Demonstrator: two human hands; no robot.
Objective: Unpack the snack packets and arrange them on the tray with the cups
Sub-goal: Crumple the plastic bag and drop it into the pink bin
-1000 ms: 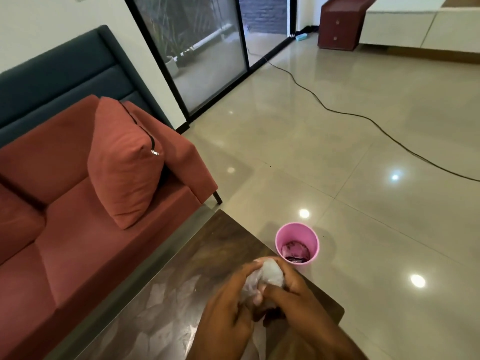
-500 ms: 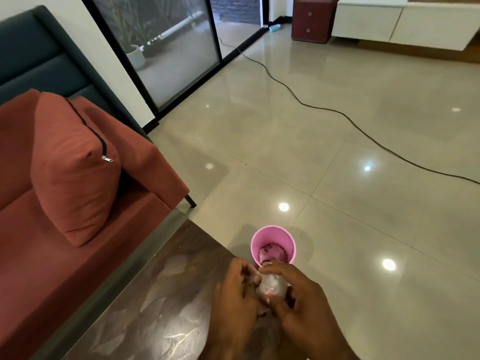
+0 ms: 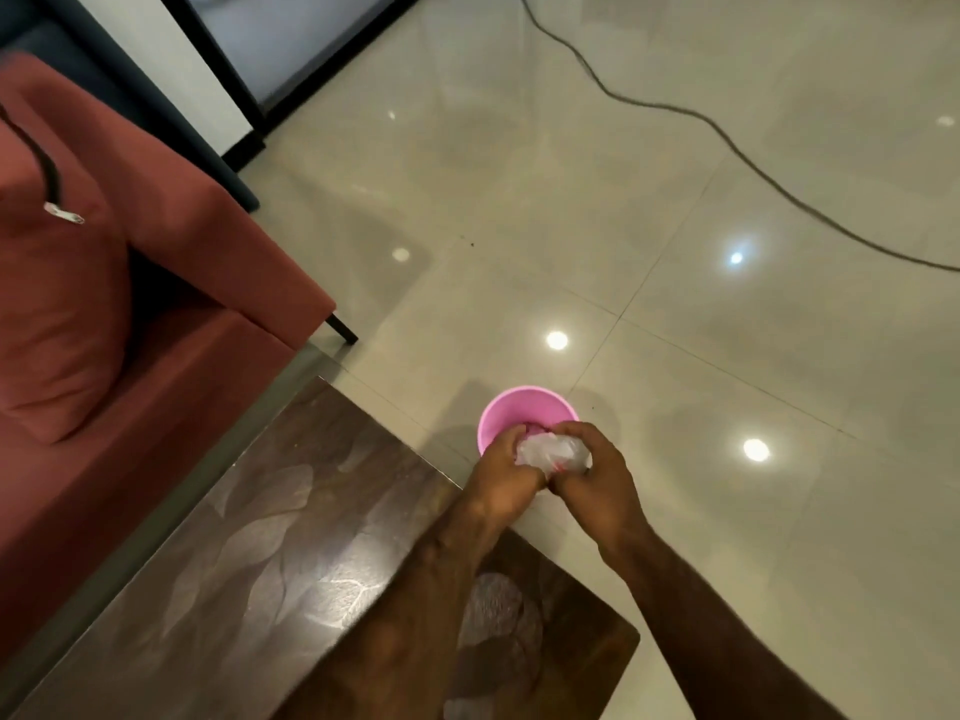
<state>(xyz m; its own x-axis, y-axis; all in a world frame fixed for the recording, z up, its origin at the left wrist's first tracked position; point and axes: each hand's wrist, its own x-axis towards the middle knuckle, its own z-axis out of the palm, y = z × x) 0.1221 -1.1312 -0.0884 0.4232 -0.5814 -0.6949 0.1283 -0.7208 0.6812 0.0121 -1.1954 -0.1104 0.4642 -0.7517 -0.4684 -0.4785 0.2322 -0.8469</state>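
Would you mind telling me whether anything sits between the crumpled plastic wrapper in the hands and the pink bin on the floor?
Nothing visible does: both hands hold the crumpled clear plastic wrapper right over the open pink plastic bin.

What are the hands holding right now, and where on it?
Both hands, left hand and right hand, pinch one crumpled clear plastic wrapper from opposite sides, above the pink bin.
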